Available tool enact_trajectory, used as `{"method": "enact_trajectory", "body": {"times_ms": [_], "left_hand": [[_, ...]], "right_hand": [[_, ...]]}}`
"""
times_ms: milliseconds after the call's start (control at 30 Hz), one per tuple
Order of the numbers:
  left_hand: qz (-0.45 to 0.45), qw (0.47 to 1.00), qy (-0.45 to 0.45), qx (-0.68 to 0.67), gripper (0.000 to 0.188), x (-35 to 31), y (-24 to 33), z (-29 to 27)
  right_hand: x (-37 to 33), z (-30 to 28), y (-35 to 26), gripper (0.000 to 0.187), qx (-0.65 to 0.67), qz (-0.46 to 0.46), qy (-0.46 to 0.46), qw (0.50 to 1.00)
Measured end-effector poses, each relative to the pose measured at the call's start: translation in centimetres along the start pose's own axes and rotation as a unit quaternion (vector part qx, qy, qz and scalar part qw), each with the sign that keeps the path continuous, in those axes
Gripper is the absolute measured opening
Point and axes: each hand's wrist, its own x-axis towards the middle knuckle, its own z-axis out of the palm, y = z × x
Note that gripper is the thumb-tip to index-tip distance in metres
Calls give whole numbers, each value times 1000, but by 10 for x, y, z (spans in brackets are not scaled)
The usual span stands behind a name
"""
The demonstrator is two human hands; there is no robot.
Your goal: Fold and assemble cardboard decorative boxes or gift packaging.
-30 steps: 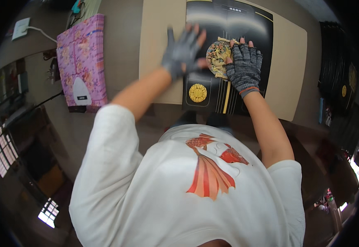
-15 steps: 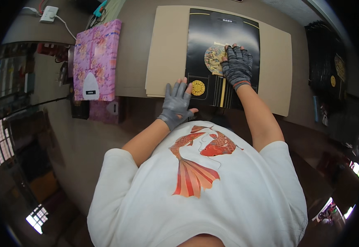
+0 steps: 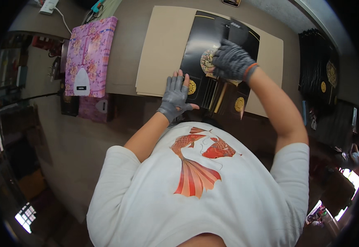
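A glossy black printed sheet (image 3: pixel 202 37) with gold patterns lies on large beige boards (image 3: pixel 165 45). My left hand (image 3: pixel 175 95), in a grey fingerless glove, rests with fingers stretched out at the sheet's lower left, beside a gold medallion (image 3: pixel 192 87). Over the middle, my right hand (image 3: pixel 235 59), in a dark knitted fingerless glove, has its fingers curled down on the black sheet, partly covering a round fan picture (image 3: pixel 207 61). To its right shows more black printed surface with another gold medallion (image 3: pixel 239 103). The right fingertips are partly hidden and slightly blurred.
A stack of purple floral packages (image 3: pixel 90 57) stands at the left of the table. Black printed pieces (image 3: pixel 317 66) are piled at the far right. A white power strip (image 3: pixel 48 6) with a cable lies at the back left, and a phone (image 3: pixel 231 2) at the back edge.
My right hand has gone from lying flat to curled, with its wrist raised to the right. The black sheet has shifted and tilted, and a second medallion shows. My left hand stays at the lower left.
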Motion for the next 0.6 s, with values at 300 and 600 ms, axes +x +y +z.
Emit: {"method": "enact_trajectory", "body": {"times_ms": [300,600], "left_hand": [[-3,971,141,-194,81,-34,-18,-31],[-382,641,174,-643,23,-52,-37,-20]], "right_hand": [[-142,42,54,83,76,289,-221,928],[62,69,-86,104,265,248,101,926]]}}
